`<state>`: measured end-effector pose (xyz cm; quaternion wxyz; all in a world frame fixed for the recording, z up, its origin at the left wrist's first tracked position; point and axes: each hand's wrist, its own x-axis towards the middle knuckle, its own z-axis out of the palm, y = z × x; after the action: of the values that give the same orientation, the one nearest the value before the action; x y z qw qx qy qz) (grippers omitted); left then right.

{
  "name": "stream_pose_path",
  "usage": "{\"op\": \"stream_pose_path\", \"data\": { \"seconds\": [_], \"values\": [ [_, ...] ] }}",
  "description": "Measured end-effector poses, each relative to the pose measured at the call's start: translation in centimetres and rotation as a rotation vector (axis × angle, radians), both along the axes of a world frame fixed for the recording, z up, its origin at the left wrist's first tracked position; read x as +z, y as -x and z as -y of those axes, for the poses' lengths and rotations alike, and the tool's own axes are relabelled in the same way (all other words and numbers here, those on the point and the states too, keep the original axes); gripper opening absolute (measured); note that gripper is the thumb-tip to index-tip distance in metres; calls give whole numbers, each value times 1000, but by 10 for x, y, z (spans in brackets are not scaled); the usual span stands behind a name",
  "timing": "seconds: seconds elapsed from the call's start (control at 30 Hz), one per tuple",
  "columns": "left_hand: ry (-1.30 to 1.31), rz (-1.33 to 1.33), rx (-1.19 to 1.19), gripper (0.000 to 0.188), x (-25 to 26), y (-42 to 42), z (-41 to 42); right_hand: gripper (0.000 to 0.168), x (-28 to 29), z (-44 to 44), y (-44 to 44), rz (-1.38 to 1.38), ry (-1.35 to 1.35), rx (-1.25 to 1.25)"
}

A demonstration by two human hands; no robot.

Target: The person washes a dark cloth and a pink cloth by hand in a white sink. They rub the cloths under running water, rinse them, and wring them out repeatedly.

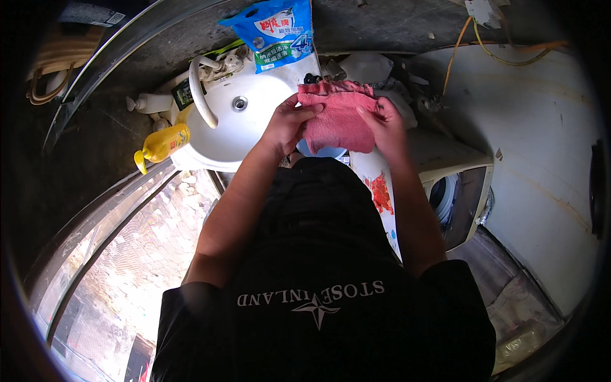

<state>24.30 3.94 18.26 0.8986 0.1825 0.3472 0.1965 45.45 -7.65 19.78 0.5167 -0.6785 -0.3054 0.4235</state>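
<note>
A folded pink cloth (338,117) is stretched between my two hands in front of me. My left hand (289,122) grips its left edge, thumb lying across the front. On the other side, my right hand (385,125) pinches the right edge. The cloth's upper border looks bunched and uneven. Below it, part of a light-blue basin (322,151) shows; the cloth and my body hide the rest. To the left of the cloth lies a white washbasin (210,143) with a metal drain (239,103) and a white curved faucet spout (196,90).
A blue detergent bag (281,40) stands behind the washbasin. A yellow pump bottle (164,142) and a white pump bottle (152,102) are at its left. A washing machine (453,191) stands at right; orange and yellow wires (472,40) hang at the upper right.
</note>
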Motion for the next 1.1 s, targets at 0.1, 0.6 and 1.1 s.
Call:
{"op": "stream_pose_path", "data": {
  "seconds": [0.1, 0.6, 1.1],
  "values": [
    [-54, -166, 25, 47, 7, -12, 2, 26, 10, -3, 25, 711, 197, -16],
    [-665, -236, -227, 66, 59, -5, 17, 39, 53, -24, 29, -653, -231, -74],
    [-520, -122, -443, 40, 75, 1, 7, 51, 43, -1, 18, -1068, -147, 95]
  ]
}}
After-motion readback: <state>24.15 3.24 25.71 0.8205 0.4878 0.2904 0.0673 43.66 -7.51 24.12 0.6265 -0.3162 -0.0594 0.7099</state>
